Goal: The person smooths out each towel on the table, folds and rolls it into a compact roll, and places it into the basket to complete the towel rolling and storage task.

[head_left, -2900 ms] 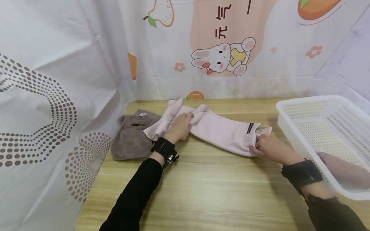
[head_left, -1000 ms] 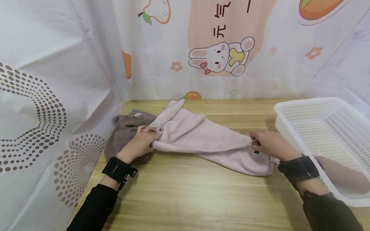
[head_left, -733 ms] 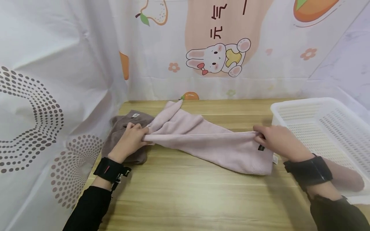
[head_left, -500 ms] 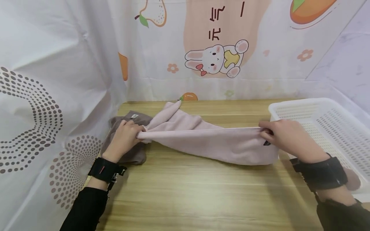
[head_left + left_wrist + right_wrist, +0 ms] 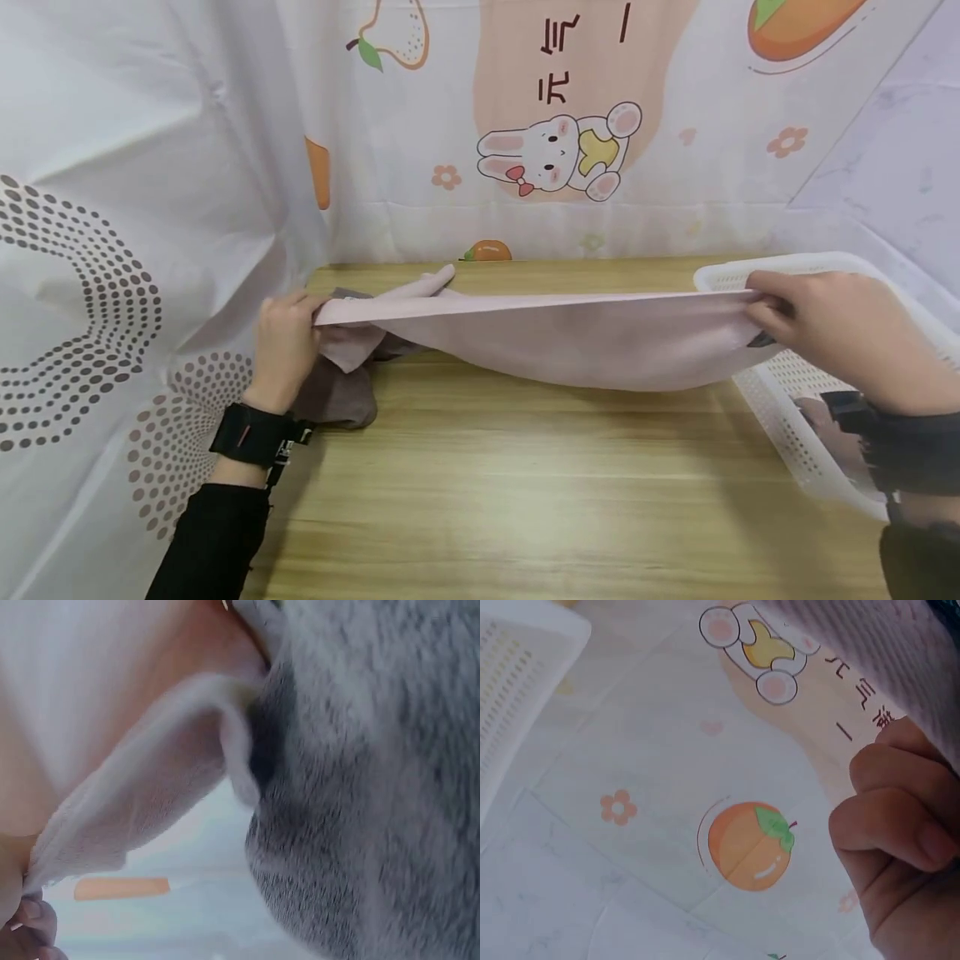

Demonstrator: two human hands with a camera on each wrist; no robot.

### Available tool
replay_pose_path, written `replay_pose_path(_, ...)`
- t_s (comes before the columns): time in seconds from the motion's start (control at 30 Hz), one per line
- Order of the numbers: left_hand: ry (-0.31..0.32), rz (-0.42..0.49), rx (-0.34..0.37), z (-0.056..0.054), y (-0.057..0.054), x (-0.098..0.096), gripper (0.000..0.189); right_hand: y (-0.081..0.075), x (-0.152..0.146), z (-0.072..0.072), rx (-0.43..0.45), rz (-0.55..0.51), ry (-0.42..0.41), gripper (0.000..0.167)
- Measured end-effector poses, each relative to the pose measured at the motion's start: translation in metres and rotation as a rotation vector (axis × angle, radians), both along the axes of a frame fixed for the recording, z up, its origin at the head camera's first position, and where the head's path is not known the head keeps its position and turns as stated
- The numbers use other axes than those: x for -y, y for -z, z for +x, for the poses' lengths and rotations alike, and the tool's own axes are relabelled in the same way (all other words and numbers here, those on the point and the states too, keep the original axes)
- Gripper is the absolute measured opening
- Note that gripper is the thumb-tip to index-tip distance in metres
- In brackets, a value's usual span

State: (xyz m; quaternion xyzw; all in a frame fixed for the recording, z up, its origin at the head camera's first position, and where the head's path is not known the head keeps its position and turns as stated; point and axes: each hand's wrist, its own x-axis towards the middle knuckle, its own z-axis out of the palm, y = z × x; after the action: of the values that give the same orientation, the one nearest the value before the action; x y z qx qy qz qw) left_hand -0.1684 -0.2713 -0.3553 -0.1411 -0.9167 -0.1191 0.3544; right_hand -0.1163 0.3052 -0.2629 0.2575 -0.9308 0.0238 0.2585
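A pink towel (image 5: 562,342) is stretched between both hands, its upper edge nearly straight and its lower part sagging over the table. My left hand (image 5: 283,350) grips its left end, above a crumpled grey-brown towel (image 5: 341,396). The right hand (image 5: 832,329) pinches the other end near a dark stripe, over the basket's near-left side. In the left wrist view, the pink towel (image 5: 142,780) hangs beside fuzzy grey-brown cloth (image 5: 360,787); fingertips (image 5: 41,919) show at the lower left. Curled fingers of the right hand (image 5: 907,825) hold ribbed pink cloth (image 5: 855,645) in the right wrist view.
On the right stands a white perforated plastic basket (image 5: 783,437) with a brownish rolled cloth (image 5: 832,433) inside. The wooden table (image 5: 525,500) ends against a printed curtain (image 5: 390,167) behind, with a dotted white sheet (image 5: 60,250) on the left.
The pink towel has been spread from its folded bundle, then pulled taut and lifted. My left hand has moved left over the grey-brown towel; the right hand has risen and moved right over the basket.
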Motion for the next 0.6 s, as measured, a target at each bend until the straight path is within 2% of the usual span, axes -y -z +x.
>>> replay_pose_path(0.13, -0.032, -0.003, -0.058, 0.003, -0.005, 0.006, 0.022, -0.006, -0.007, 0.004, 0.021, -0.013, 0.05, 0.02)
replay_pose_path(0.23, -0.057, 0.026, -0.091, 0.005, -0.011, 0.01, 0.014, -0.007, -0.012, 0.005, 0.01, -0.025, 0.052, 0.017)
replay_pose_path(0.3, -0.07, 0.054, -0.097, 0.007, -0.017, 0.013, 0.015, -0.008, -0.015, 0.005, 0.001, -0.021, 0.055, 0.015)
replay_pose_path(0.43, -0.099, 0.113, -0.103, 0.012, -0.029, 0.02, 0.021, -0.01, -0.023, 0.008, 0.012, -0.035, 0.121, 0.006)
replay_pose_path(0.53, -0.127, 0.146, -0.106, 0.018, -0.038, 0.027, 0.024, -0.01, -0.031, 0.008, -0.001, -0.082, 0.166, 0.013)
replay_pose_path(0.6, -0.151, 0.173, -0.105, 0.022, -0.044, 0.03, 0.024, -0.009, -0.036, 0.007, -0.021, -0.115, 0.164, 0.015)
